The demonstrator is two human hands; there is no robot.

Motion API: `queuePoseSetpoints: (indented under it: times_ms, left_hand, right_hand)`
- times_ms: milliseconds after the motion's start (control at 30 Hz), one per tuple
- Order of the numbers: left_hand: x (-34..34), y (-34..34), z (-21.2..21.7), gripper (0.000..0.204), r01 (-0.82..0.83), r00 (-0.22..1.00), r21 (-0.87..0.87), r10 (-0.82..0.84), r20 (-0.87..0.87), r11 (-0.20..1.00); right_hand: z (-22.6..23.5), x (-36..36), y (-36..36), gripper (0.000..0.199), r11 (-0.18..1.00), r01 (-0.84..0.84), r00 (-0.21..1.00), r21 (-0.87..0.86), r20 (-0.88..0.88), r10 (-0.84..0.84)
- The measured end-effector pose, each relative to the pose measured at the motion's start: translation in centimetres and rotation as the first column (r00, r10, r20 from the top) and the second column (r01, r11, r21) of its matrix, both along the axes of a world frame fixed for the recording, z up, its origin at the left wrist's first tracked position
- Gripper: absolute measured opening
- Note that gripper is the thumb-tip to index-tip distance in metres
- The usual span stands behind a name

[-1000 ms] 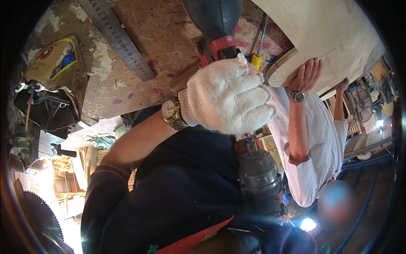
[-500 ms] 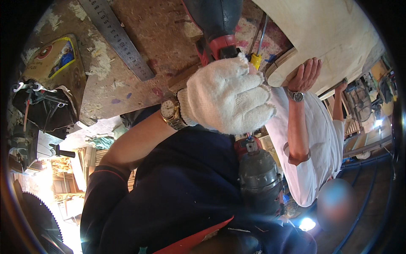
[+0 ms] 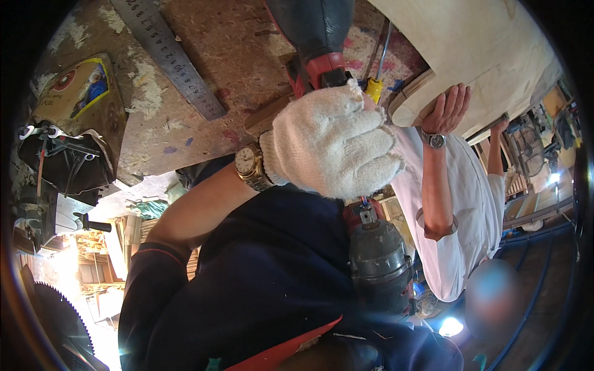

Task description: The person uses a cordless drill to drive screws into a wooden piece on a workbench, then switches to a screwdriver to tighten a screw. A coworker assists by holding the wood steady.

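White-gloved hand with grip clamped on red-black power tool, possibly a drill, co-worker's hand steadying pale wooden panel, paint-stained surface.

Power tool behind gloved hand

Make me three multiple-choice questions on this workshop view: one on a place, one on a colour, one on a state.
1. Where does the steel ruler lie?
A. on the chipboard bench top
B. across the power tool
C. in a hand

2. What colour is the glove on the left hand?
A. black
B. white
C. orange

3. How is the left hand?
A. spread flat
B. pointing
C. closed round the power tool

Answers:
1 A: the steel ruler lies flat on the bench top.
2 B: the left hand wears a white knit glove beside a gold wristwatch.
3 C: its fingers wrap the power tool.
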State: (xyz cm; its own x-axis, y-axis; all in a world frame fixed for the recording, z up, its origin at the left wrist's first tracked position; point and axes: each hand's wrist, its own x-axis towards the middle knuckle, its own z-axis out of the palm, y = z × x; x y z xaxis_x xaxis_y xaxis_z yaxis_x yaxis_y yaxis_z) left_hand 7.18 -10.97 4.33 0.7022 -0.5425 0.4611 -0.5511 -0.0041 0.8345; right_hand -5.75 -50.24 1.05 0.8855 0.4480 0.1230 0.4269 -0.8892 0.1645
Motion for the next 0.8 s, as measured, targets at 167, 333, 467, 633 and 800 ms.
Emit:
queuePoseSetpoints:
  times_ms: [167,333,467,633,800]
  left_hand:
    - [0.1,0.1,0.2,0.03,-0.011,1.0,0.019,0.01,0.01,1.0]
    - [0.2,0.1,0.1,0.03,0.008,1.0,0.013,-0.008,0.007,1.0]
    - [0.2,0.0,0.1,0.029,-0.008,1.0,0.005,0.008,0.002,1.0]
    - [0.3,-0.3,0.3,0.029,-0.067,0.998,-0.016,0.067,0.007,0.998]
    - [0.5,-1.3,0.2,0.03,-0.18,0.979,-0.062,0.186,0.09,0.982]
  right_hand:
    - [0.0,-0.1,0.1,0.046,1.0,-0.009,1.0,0.006,0.004,0.009]
    - [0.2,1.0,1.2,0.047,0.999,-0.024,1.0,0.021,0.013,0.024]
    - [0.3,-0.5,0.1,0.047,1.0,-0.017,1.0,0.002,-0.007,0.017]
    - [-0.6,-0.9,-0.7,0.046,0.999,0.044,0.998,-0.008,-0.037,-0.044]
    - [10.4,4.0,13.3,0.048,0.827,0.549,0.788,0.119,-0.404,-0.465]
